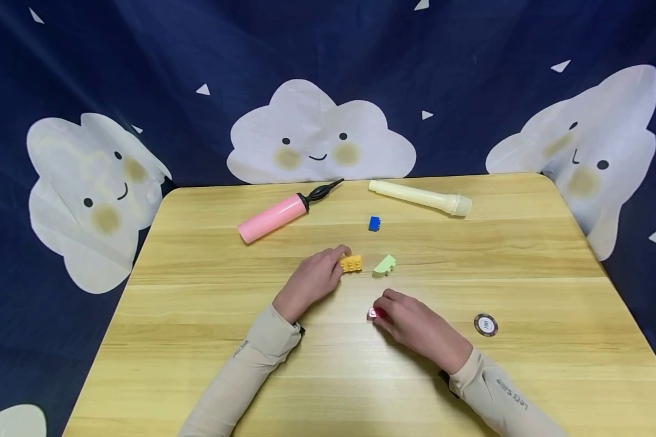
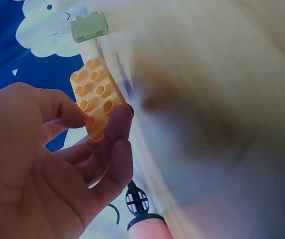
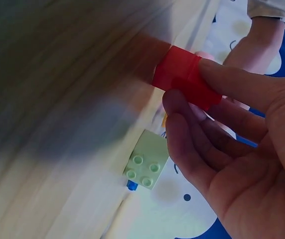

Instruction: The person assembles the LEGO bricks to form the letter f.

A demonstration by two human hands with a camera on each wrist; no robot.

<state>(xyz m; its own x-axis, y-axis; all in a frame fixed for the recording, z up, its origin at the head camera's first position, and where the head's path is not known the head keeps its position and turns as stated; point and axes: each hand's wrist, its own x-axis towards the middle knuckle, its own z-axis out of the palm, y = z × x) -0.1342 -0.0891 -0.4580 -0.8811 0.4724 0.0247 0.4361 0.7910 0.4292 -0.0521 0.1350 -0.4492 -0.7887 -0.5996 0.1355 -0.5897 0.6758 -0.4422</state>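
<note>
In the head view my left hand (image 1: pixel 318 276) pinches a yellow-orange toy brick (image 1: pixel 352 263) with rows of studs. The left wrist view shows thumb and fingers on either side of that orange brick (image 2: pixel 98 94). Nearer the front, my right hand (image 1: pixel 415 321) holds a small red toy brick (image 1: pixel 374 313). Seen from the right wrist, the red brick (image 3: pixel 185 77) sits between thumb and fingertips. A pale green toy brick (image 1: pixel 384 266) with a curved side lies just right of the orange one. Farther back is a small blue brick (image 1: pixel 374 224).
A pink hand pump (image 1: pixel 273 218) with a black nozzle lies at the back left of the wooden table (image 1: pixel 197 315). At the back right lies a cream microphone-shaped stick (image 1: pixel 415 195). A round chip (image 1: pixel 486 325) rests right of my right hand. Behind hangs a dark blue cloud-patterned cloth (image 1: pixel 197 36).
</note>
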